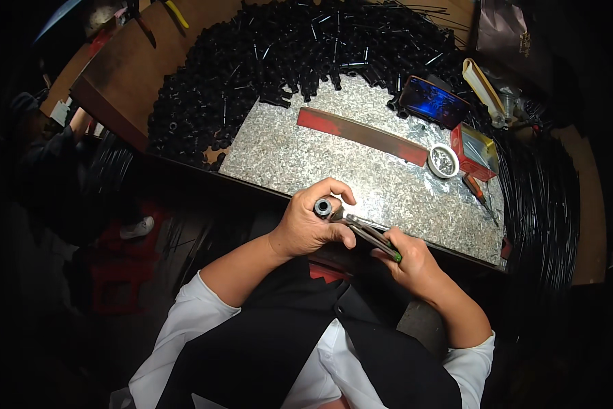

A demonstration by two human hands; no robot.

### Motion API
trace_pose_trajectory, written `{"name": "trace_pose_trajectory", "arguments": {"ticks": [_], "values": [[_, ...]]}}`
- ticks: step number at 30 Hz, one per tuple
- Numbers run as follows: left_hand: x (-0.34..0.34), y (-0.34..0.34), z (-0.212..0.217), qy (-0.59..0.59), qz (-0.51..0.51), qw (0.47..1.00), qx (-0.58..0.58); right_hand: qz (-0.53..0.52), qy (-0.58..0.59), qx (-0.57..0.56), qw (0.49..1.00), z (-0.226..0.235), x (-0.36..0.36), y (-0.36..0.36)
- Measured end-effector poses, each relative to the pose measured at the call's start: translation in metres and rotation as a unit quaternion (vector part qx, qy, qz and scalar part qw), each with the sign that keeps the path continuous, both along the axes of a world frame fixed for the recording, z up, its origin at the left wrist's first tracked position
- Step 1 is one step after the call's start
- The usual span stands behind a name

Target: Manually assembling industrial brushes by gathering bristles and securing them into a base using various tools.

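My left hand (299,221) is curled round a dark tubular part (323,207), whose round hollow end points up between thumb and forefinger. In my right hand (415,260) are metal pliers (370,235) with a spot of green near the handle end. The pliers' jaws reach to the tubular part, beside my left thumb; whether they grip it I cannot make out. Both hands are at the near edge of the speckled stone tabletop (272,153).
Black tubular parts (218,88) are heaped along the back and left. On the slab lie a red-brown bar (361,136), a white bowl of small metal pieces (443,161), a red box (473,151), a screwdriver (479,194) and a lit phone (434,101). Thin black rods (541,204) hang at right.
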State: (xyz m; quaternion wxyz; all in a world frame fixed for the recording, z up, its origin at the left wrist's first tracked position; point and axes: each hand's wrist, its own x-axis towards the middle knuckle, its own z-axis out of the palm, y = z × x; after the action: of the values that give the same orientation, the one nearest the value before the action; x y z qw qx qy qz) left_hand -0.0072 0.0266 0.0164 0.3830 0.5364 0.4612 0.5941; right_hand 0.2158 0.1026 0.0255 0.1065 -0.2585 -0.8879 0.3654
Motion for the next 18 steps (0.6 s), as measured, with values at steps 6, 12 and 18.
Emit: {"name": "trace_pose_trajectory", "arguments": {"ticks": [6, 12, 18], "values": [[-0.004, -0.001, -0.007, -0.065, -0.028, 0.997, -0.027, -0.079, 0.064, 0.163, 0.981, -0.002, 0.01, 0.011], [-0.005, -0.008, -0.004, -0.012, -0.004, 1.0, -0.022, -0.212, 0.037, 0.256, 0.943, 0.026, 0.031, 0.061], [0.01, -0.021, 0.017, 0.012, -0.034, 0.999, -0.037, -0.259, -0.126, 0.325, 0.901, 0.03, 0.034, 0.126]]}}
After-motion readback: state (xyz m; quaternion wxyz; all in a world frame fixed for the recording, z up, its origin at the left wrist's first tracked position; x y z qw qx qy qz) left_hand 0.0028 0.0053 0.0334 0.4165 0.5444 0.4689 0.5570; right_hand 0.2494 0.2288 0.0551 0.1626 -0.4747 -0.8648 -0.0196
